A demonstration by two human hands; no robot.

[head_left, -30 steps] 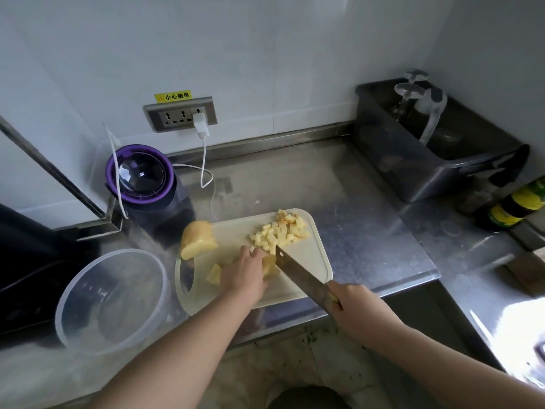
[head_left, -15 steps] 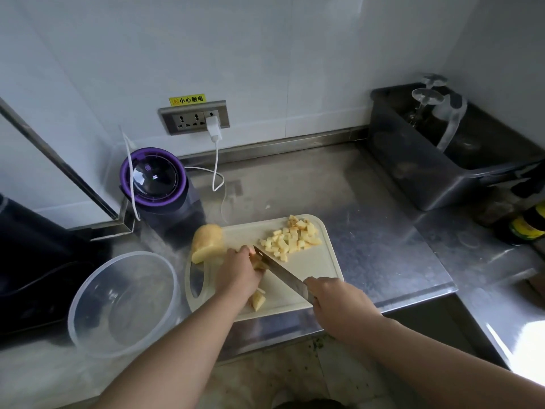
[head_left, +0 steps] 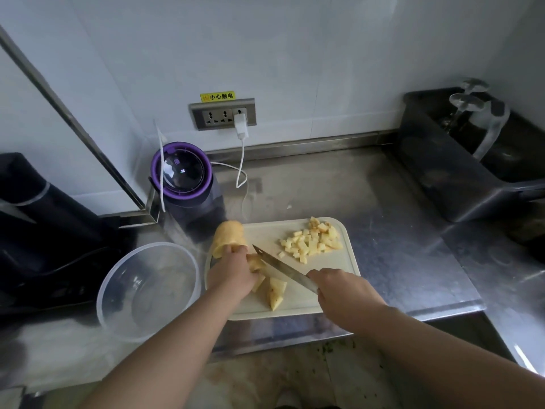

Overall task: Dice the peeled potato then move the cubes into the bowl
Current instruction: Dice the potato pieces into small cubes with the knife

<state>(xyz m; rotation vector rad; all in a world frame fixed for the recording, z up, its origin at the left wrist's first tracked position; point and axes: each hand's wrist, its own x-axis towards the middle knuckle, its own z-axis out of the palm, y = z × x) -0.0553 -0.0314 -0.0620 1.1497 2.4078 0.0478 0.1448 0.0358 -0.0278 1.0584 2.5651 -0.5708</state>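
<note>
Premises: we judge this a working kitchen, at a food preparation corner
Work surface: stainless steel counter point(head_left: 339, 187) with a raised steel kerb against a plain white wall point(head_left: 295, 54)
Food on site: cutting board point(head_left: 295, 302) bearing a peeled potato point(head_left: 227, 237), potato cubes point(head_left: 312, 242) and a knife point(head_left: 283, 271)
Vessels: clear bowl point(head_left: 124, 278) just beside the board; dark tub point(head_left: 442, 172) holding clear glassware point(head_left: 469, 98)
Power: we note a socket panel point(head_left: 222, 115) under a yellow warning label point(head_left: 217, 96), with a purple-rimmed appliance point(head_left: 182, 175) near it

Purple-rimmed blender point(head_left: 182, 178) stood on steel counter point(head_left: 383, 231), by the wall. White charger point(head_left: 240, 125) sat in socket point(head_left: 218, 115); cable point(head_left: 243, 160) hung to the counter. Dark bin point(head_left: 442, 178) at right held glasses point(head_left: 469, 100). Black appliance point(head_left: 44, 231) at left.
</note>
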